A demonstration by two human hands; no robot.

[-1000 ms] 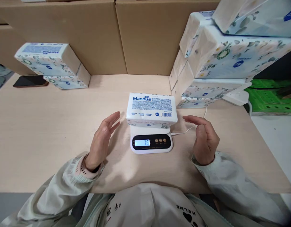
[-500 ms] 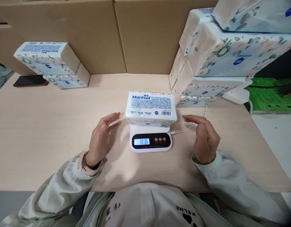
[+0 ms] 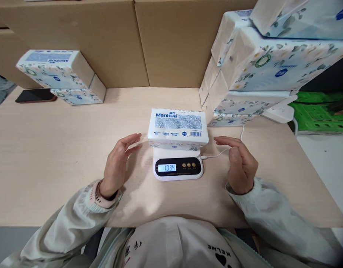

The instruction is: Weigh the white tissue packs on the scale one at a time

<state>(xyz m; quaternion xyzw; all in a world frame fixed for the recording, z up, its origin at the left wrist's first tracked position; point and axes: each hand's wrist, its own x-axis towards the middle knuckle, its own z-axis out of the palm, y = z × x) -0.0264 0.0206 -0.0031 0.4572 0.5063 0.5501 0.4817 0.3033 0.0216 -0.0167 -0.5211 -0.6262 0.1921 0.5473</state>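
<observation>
A white and blue pack of tissues (image 3: 178, 128) marked "Manhua" lies on a white digital kitchen scale (image 3: 177, 177), covering most of its platform. The lit display reads about 103.4, with several small buttons to its right. To the left of the pack, my left hand (image 3: 119, 162) is open with its fingers apart, touching nothing. My right hand (image 3: 241, 162) hovers to the right of the pack, open, index finger stretched toward it and the others partly curled. Between each hand and the pack there is a gap.
Two tissue packs (image 3: 55, 70) are stacked at back left beside a dark phone (image 3: 36, 95). A taller stack of tissue packs (image 3: 277, 67) stands at back right. Cardboard boxes (image 3: 174, 44) line the table's rear. A white cable (image 3: 218, 153) leads from the scale; a green basket (image 3: 322, 115) is far right.
The scale's reading has dropped from about 103.6 to 103.4. My right hand has shifted very slightly left; my left hand and the pack have hardly moved.
</observation>
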